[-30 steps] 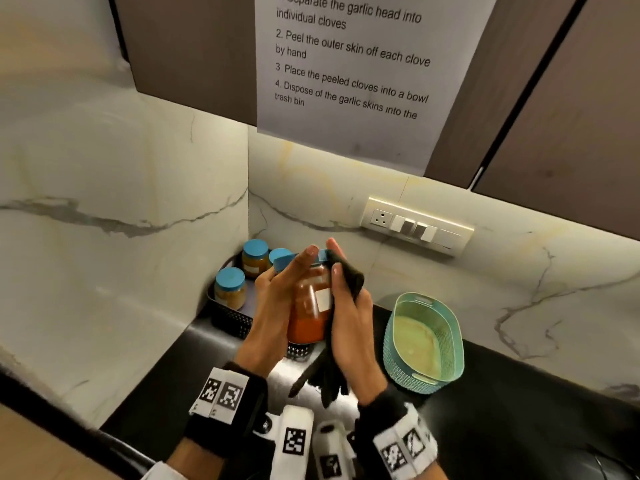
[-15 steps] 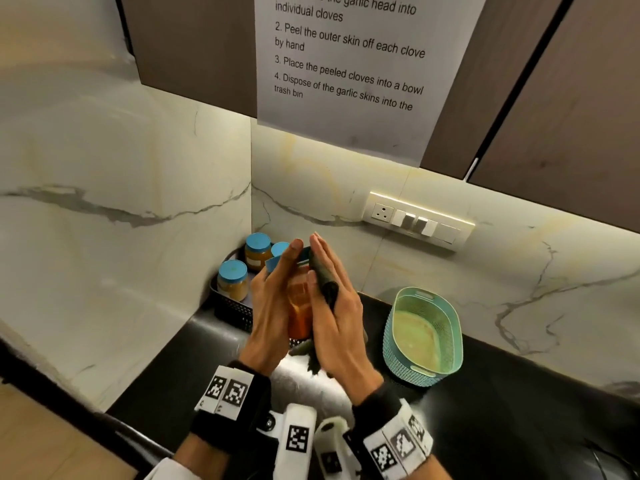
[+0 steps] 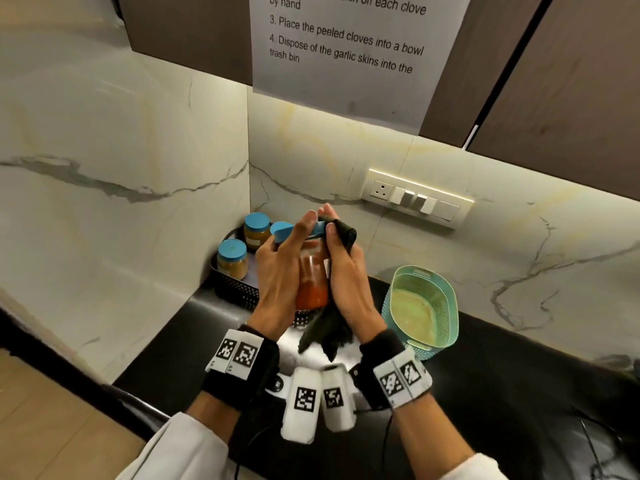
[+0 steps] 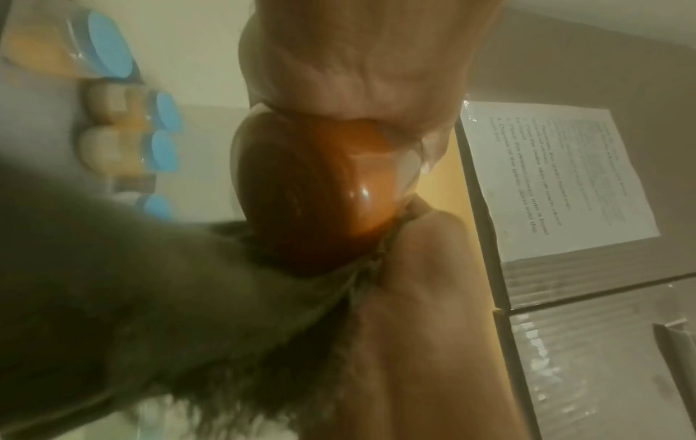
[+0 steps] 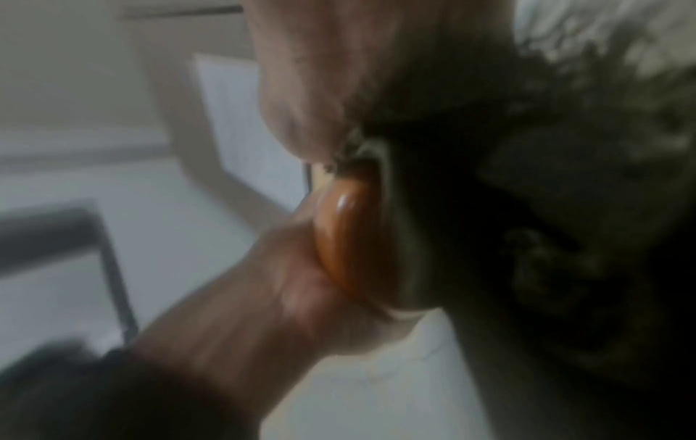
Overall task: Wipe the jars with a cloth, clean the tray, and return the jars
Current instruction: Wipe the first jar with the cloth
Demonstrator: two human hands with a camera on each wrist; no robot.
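A glass jar of orange-red sauce [image 3: 311, 282] with a blue lid is held up above the counter. My left hand [image 3: 282, 268] grips it from the left, thumb up by the lid. My right hand [image 3: 343, 268] presses a dark cloth [image 3: 327, 329] against the jar's right side, the cloth draped over the fingers and hanging below. In the left wrist view the jar [image 4: 320, 190] sits between palm and cloth [image 4: 169, 291]. The right wrist view is blurred; the jar [image 5: 350, 235] shows as an orange edge beside the cloth [image 5: 527, 208]. Behind, a black tray [image 3: 235, 289] holds blue-lidded jars [image 3: 232, 258].
A teal oval basket [image 3: 420, 306] stands on the black counter [image 3: 519, 393] just right of my hands. The tray sits in the corner against marble walls. A switch panel [image 3: 417, 199] and a paper sheet [image 3: 346, 46] hang on the back wall.
My right hand has slid the cloth over the jar's side, from the flat-palm pose half a second ago to fingers wrapped near the lid. The camera has tilted down a little.
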